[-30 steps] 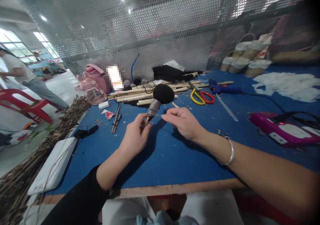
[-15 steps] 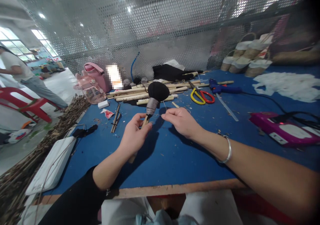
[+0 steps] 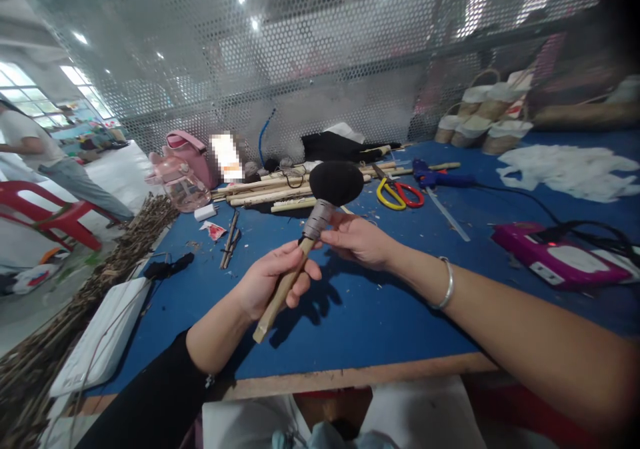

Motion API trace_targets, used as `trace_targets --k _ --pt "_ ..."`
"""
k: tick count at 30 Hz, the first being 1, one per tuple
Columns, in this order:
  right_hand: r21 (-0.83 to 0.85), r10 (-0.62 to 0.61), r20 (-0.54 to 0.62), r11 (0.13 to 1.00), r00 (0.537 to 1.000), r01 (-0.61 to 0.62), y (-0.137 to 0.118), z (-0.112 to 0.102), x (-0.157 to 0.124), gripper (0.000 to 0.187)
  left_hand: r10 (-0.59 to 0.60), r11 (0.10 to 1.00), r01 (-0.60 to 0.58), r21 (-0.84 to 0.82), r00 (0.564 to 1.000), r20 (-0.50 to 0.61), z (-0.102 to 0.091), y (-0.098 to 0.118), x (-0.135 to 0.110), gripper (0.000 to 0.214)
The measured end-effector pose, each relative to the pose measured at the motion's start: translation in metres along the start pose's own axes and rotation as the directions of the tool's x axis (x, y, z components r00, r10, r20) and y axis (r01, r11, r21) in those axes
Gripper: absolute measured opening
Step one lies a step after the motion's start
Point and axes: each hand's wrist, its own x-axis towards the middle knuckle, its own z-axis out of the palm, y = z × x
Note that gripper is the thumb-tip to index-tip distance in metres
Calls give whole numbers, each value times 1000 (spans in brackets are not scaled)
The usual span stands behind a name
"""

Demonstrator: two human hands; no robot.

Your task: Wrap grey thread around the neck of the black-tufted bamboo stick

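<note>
A wooden stick with a round black padded head (image 3: 336,182), like a mallet, is held tilted above the table, its head up and to the right. Grey thread (image 3: 318,218) is wound in bands around the neck below the head. My left hand (image 3: 280,277) is closed around the bare wooden handle, whose lower end sticks out past the palm. My right hand (image 3: 363,239) closes with thumb and fingers on the right side of the wound neck. Whether a loose thread end is between those fingers I cannot make out.
Light wooden sticks (image 3: 260,192) lie behind the mallet. Scissors (image 3: 393,194) with yellow and red handles and a blue glue gun (image 3: 440,176) are at the back right. A purple power strip (image 3: 555,256) lies right, a white box-like device (image 3: 103,336) left. A person (image 3: 45,146) stands far left.
The mallet has turned and tilted right, showing more of its handle. My right hand, earlier pulling a thread out to the side, now touches the wound neck.
</note>
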Motion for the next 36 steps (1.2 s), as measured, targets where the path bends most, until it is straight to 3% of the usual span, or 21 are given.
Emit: trace_targets --k 3,5,7,9,11,13,15,16,17,19,20,21,22,23,25,27,29,30,32,33,36 --pt "103 8 104 995 995 -19 1 1 -1 40 -80 994 84 -65 995 62 -1 -5 0 33" --pt "87 -1 72 996 997 -5 3 1 0 34 -115 992 117 -36 991 68 0 -13 3 36" --pt "16 -8 20 1000 1000 8 4 3 1 29 -105 991 106 83 994 -13 1 -21 7 41" --pt "-43 -1 -23 999 1000 0 5 6 1 25 7 972 31 231 987 -163 1 -27 14 47" --pt "-58 14 -44 998 999 -17 3 10 0 24 186 925 -79 372 947 -262 -2 -26 18 51" --pt "-50 17 -45 999 999 -19 1 15 -2 24 412 793 -166 586 855 -315 -6 -20 15 52" --pt "-48 1 -38 999 999 -3 -1 18 -4 23 590 589 -156 793 754 -290 -8 -11 2 54" --pt "-52 -6 -38 999 999 4 -2 19 -5 23 588 554 -146 820 766 -261 -9 -8 -8 55" --pt "-56 -11 -42 998 999 9 -2 19 -5 23 516 587 -137 798 823 -238 -9 -6 -21 52" --pt "-62 -14 -61 998 998 10 -3 19 -3 25 284 794 -154 588 949 -134 -7 -10 -49 49" --pt "-60 -6 -74 998 997 1 -3 20 -3 27 248 868 -201 454 968 -45 -6 -15 -62 55" --pt "-50 9 -85 999 996 -13 -3 20 -3 28 359 879 -337 338 933 -2 -4 -21 -72 64" --pt "-31 29 -91 999 995 -32 -3 22 -4 28 488 839 -474 268 872 13 -2 -26 -81 72" --pt "-6 51 -94 999 994 -51 -3 25 -6 29 564 788 -542 291 826 12 1 -30 -87 74" --pt "53 81 -103 996 991 -75 -4 32 -15 29 586 684 -440 582 806 -80 9 -33 -94 60" --pt "108 93 -129 991 987 -79 -5 42 -30 30 688 568 -318 760 689 -226 20 -30 -101 59" --pt "168 101 -178 983 979 -71 -4 51 -47 32 790 508 -329 796 547 -277 31 -24 -110 71" --pt "202 101 -202 977 974 -60 -2 55 -56 33 796 501 -359 787 548 -257 35 -21 -115 74" --pt "253 88 -246 967 965 -24 4 61 -71 34 716 557 -398 729 675 -179 39 -16 -123 75" --pt "263 74 -273 965 959 0 7 62 -77 35 690 572 -394 720 705 -163 39 -14 -125 74" --pt "252 30 -348 966 937 63 21 64 -90 35 675 578 -368 728 716 -174 38 -10 -122 65"
